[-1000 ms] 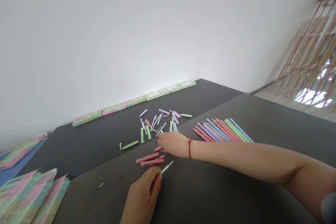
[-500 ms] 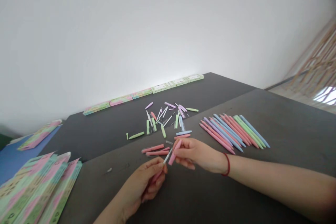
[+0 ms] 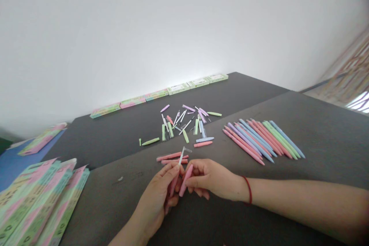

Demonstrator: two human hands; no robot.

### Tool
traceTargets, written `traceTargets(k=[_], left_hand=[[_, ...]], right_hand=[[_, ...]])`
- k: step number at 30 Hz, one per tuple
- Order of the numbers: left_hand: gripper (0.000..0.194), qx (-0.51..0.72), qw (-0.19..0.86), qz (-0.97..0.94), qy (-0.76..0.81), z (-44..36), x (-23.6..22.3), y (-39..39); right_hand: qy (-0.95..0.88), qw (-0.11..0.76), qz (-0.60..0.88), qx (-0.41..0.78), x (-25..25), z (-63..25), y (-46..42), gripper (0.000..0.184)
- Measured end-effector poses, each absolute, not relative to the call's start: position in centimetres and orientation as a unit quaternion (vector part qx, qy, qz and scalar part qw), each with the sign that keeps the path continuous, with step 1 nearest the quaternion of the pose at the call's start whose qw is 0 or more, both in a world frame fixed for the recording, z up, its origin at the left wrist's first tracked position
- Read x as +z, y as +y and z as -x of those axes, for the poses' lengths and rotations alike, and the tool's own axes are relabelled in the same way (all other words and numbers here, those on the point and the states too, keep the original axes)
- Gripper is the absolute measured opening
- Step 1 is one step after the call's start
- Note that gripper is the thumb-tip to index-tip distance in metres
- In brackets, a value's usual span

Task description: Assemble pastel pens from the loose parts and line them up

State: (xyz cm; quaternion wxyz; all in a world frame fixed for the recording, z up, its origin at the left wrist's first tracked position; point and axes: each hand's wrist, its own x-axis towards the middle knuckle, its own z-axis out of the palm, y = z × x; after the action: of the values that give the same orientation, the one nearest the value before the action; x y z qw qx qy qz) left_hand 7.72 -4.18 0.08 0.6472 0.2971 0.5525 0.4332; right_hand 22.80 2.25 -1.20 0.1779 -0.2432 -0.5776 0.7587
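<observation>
My left hand is closed around a pink pen barrel with a white refill standing up out of the grip. Between the thumb and fingers of my right hand is a tapered pink pen barrel, tilted and close beside the left fingers. Just beyond the hands lie pink pen barrels with clear clips. Farther back, loose white refills are scattered among green, purple and blue pen parts.
To the right, whole pens in pink, purple, blue and green lie side by side. Flat boxes line the wall edge of the dark table. Colourful packages are stacked at the lower left, and another package rests on a blue surface.
My right hand has moved down and left with its pink barrel, now alongside my left hand. The refill stands more upright and its tip is clear of the right-hand barrel.
</observation>
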Motion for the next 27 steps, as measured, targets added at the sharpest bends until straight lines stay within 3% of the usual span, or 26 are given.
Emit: traceTargets(k=[12, 27], left_hand=[[0.025, 0.491, 0.601, -0.268, 0.571, -9.9, -0.2, -4.9], [0.031, 0.508, 0.59, -0.247, 0.577, -9.9, -1.4, -5.2]], right_hand=[[-0.55, 0.15, 0.237, 0.787, -1.5, -22.2, 2.0, 0.03], [-0.546, 0.154, 0.209, 0.797, -2.1, -21.8, 1.7, 0.02]])
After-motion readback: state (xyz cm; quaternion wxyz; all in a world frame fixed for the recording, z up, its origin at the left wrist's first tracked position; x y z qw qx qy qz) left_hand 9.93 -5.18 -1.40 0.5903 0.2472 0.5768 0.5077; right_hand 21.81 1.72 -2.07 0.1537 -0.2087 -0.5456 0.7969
